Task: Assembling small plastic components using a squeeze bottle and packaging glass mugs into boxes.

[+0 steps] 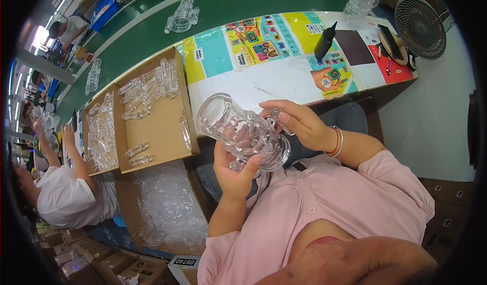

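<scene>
the left hand (234, 172) is gripping the clear plastic mug (242, 133) from below at frame centre, fingers curled around its faceted body. the right hand (299, 123) is closing on the mug's handle side, thumb and fingers apparently pinching it, though glare is obscuring the contact. a cardboard tray (162, 128) of clear handle pieces (147, 90) is lying left of centre, beside the mug.

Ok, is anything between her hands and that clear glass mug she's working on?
Nothing visible. The left hand grips the clear glass mug from below, and the right hand pinches its handle side. Both touch it directly, held above her lap, off the table.
</scene>
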Available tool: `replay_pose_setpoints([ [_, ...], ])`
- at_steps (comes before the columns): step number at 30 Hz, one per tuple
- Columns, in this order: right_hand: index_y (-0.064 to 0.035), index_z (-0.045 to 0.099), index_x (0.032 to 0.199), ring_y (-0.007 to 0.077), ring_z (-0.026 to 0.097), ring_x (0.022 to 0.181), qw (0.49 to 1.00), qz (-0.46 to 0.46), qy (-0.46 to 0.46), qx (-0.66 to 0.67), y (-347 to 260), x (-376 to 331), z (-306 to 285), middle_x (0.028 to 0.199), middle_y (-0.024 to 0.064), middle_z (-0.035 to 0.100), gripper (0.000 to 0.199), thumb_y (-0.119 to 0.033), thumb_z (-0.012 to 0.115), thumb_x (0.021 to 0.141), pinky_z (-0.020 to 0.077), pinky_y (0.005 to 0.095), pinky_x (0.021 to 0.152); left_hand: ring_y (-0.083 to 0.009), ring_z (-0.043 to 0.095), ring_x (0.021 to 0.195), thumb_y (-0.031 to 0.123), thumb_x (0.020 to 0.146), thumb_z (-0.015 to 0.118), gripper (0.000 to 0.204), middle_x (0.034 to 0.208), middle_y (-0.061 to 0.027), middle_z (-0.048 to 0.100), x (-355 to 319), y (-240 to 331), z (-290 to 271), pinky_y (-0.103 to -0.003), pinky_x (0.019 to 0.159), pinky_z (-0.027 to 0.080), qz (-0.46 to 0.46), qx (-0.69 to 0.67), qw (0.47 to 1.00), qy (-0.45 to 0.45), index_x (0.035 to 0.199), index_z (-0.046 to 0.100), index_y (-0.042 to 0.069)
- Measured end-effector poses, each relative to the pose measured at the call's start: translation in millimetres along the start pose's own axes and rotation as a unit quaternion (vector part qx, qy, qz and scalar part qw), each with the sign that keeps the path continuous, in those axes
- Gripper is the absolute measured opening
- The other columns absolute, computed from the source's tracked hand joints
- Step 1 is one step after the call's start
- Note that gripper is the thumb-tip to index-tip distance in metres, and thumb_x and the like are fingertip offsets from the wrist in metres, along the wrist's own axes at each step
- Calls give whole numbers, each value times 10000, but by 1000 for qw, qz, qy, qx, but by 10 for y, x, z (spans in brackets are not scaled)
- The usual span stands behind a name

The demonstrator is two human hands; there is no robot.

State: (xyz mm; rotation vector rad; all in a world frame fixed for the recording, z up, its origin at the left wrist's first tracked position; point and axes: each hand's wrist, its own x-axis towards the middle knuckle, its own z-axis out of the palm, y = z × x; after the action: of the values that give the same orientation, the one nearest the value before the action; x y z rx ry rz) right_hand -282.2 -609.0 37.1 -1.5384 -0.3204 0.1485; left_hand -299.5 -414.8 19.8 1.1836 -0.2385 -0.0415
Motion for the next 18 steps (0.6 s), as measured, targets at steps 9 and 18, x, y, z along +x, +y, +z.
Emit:
replay_pose_setpoints([
  [9,16,359,1289,263,470,1161,993,-98,15,67,-182,-129,-195,1243,191,489,589,-448,331,927,306,377,1016,-237,533,1057,161,705,753,720,1205,-157,498,-132,54,13,-347,914,417,-45,-13,990,-136,1275,359,-35],
  [18,51,497,1179,350,492,1129,939,-210,-270,-46,-403,-636,-127,1165,245,526,634,-465,221,935,278,489,1006,-343,420,1142,160,643,743,722,1177,-167,488,-383,166,291,-419,955,347,184,179,870,-420,1283,421,66],
])
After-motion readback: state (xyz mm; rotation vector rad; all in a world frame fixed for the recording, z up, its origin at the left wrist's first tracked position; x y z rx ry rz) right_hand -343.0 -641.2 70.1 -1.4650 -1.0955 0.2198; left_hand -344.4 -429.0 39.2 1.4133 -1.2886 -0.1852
